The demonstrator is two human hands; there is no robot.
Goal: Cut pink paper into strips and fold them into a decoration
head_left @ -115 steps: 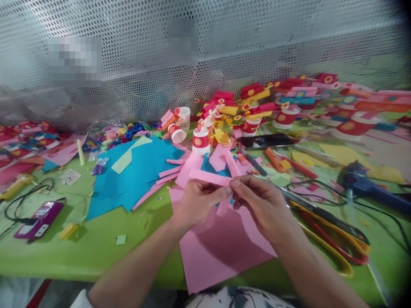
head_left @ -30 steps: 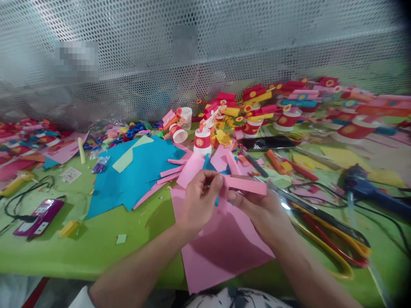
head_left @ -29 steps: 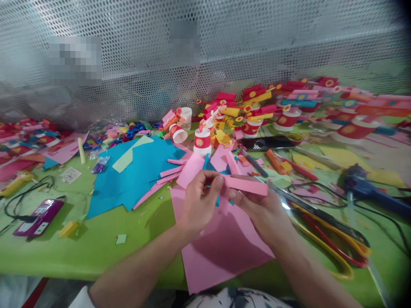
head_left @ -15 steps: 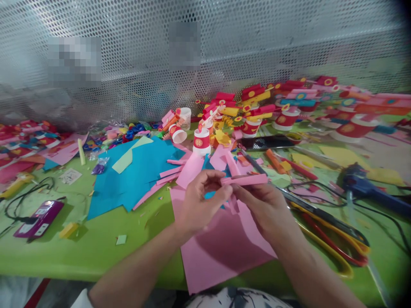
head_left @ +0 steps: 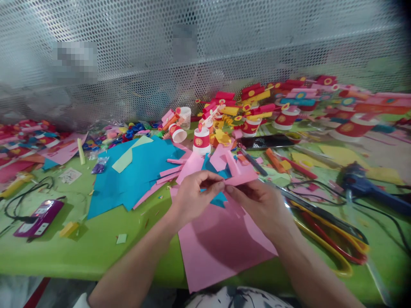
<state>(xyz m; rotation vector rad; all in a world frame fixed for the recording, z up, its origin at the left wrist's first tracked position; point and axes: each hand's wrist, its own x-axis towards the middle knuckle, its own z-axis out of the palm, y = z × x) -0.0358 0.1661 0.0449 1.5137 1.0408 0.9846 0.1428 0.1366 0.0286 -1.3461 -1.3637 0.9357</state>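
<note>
Between my two hands is a narrow pink paper strip (head_left: 241, 177), held above the table. My left hand (head_left: 195, 194) pinches its left end between thumb and fingertips. Closed on the same strip is my right hand (head_left: 261, 203), its thumb near the left hand's fingertips and its other fingers partly hidden behind the paper. Below them lies a large pink paper sheet (head_left: 224, 252) in the shade of my hands. Blue paper (head_left: 135, 171) spreads out to the left, with pink strips along its right edge. A red and white paper cup (head_left: 202, 141) stands just beyond my hands.
Scissors (head_left: 334, 239) with yellow and red handles lie at the right, by a blue glue gun (head_left: 369, 188) and its cable. A purple power strip (head_left: 40, 219) is at the left. Several decorated cups (head_left: 286, 119) line the back before a perforated metal screen (head_left: 135, 55).
The pink strip has tilted and shifted slightly left and down. My fingertips have come closer together on it, and my left fingers have closed more.
</note>
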